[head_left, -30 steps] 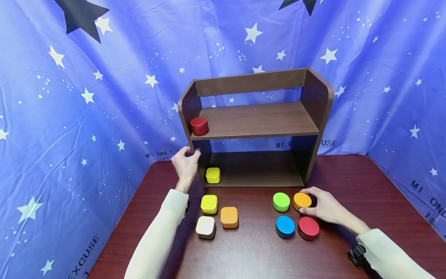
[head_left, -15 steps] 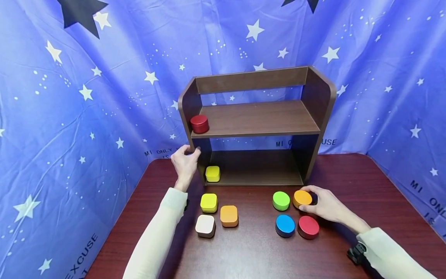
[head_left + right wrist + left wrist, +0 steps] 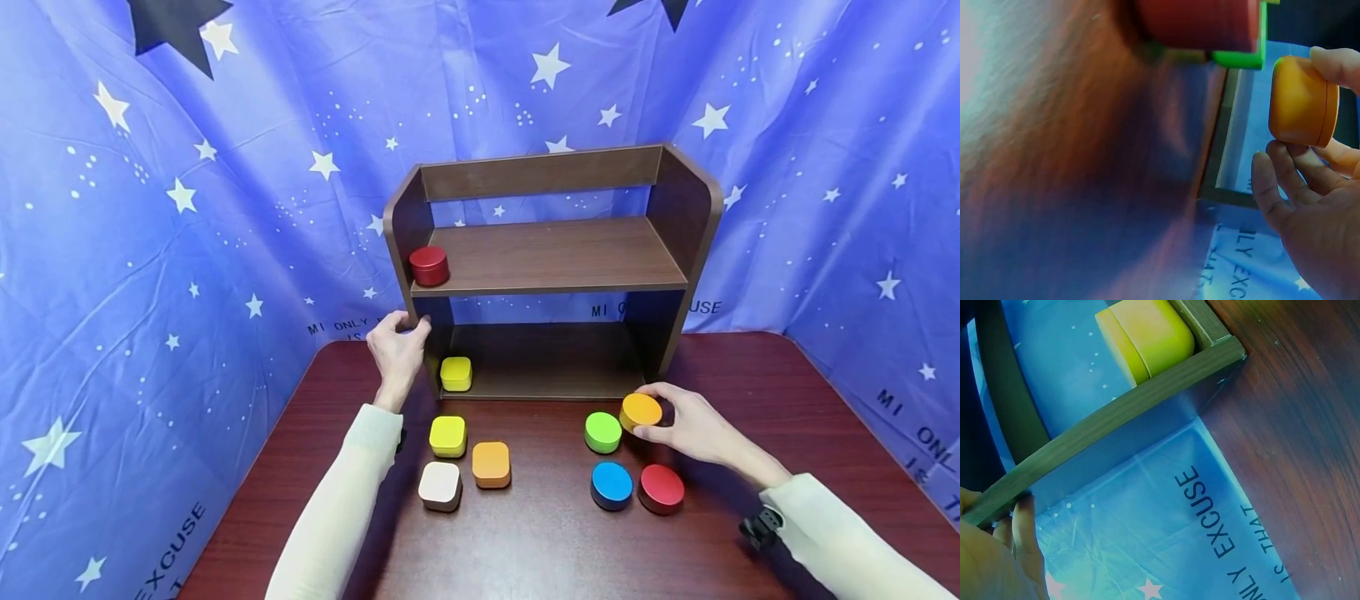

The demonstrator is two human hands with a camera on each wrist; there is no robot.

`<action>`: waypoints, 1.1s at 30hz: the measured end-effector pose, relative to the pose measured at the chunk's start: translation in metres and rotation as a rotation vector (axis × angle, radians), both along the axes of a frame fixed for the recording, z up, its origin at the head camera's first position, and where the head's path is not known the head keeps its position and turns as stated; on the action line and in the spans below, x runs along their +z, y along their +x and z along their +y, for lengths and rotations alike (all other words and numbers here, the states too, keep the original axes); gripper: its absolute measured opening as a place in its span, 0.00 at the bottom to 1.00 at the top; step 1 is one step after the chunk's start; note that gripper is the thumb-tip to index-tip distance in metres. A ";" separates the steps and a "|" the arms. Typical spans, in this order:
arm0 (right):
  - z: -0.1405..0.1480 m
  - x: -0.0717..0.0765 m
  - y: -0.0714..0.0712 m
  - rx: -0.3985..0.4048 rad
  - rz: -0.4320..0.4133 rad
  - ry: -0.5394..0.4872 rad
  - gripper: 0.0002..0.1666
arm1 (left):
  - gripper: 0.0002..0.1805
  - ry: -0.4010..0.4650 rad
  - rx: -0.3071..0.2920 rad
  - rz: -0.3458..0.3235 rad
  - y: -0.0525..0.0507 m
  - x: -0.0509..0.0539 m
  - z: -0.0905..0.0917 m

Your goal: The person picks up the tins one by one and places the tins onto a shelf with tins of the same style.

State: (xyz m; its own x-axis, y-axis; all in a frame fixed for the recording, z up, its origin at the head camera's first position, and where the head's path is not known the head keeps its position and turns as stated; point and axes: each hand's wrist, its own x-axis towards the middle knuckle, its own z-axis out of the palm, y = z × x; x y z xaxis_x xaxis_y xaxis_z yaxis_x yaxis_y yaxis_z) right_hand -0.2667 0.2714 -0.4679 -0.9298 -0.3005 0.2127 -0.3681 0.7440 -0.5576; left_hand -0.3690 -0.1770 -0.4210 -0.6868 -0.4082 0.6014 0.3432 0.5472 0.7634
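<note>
My left hand (image 3: pixel 397 350) grips the left side panel of a brown two-tier wooden shelf (image 3: pixel 555 254); the left wrist view has the panel's edge (image 3: pixel 1104 425) between thumb and fingers. At the right, my right hand (image 3: pixel 693 425) pinches a round orange tin (image 3: pixel 641 412) between thumb and fingers. In the right wrist view this tin (image 3: pixel 1300 103) is held off the table. Near it on the table stand round green (image 3: pixel 603 432), blue (image 3: pixel 612 485) and red (image 3: pixel 662 488) tins.
A dark red tin (image 3: pixel 429 266) sits at the upper tier's left end, a square yellow tin (image 3: pixel 456 374) at the lower tier's. In front stand square yellow (image 3: pixel 448 436), orange (image 3: pixel 491 463) and white-topped (image 3: pixel 440 485) tins. A blue starry curtain (image 3: pixel 225 250) surrounds the table (image 3: pixel 540 542).
My right hand has lifted the round orange tin from the table and moved it slightly toward the shelf and left. The left hand keeps its grip on the shelf panel.
</note>
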 end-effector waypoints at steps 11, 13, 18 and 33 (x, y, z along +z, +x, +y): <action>-0.020 0.021 0.000 0.062 0.040 -0.031 0.29 | 0.11 -0.002 0.001 0.032 0.000 -0.001 0.001; -0.024 0.024 0.001 0.076 0.045 -0.037 0.29 | 0.11 -0.005 0.001 0.038 0.001 -0.001 0.001; -0.035 0.034 -0.001 0.096 0.054 -0.049 0.28 | 0.11 -0.004 -0.005 0.048 0.001 -0.001 0.001; -0.073 0.075 -0.014 0.192 0.100 -0.068 0.29 | 0.10 -0.009 -0.014 0.063 -0.001 -0.003 0.000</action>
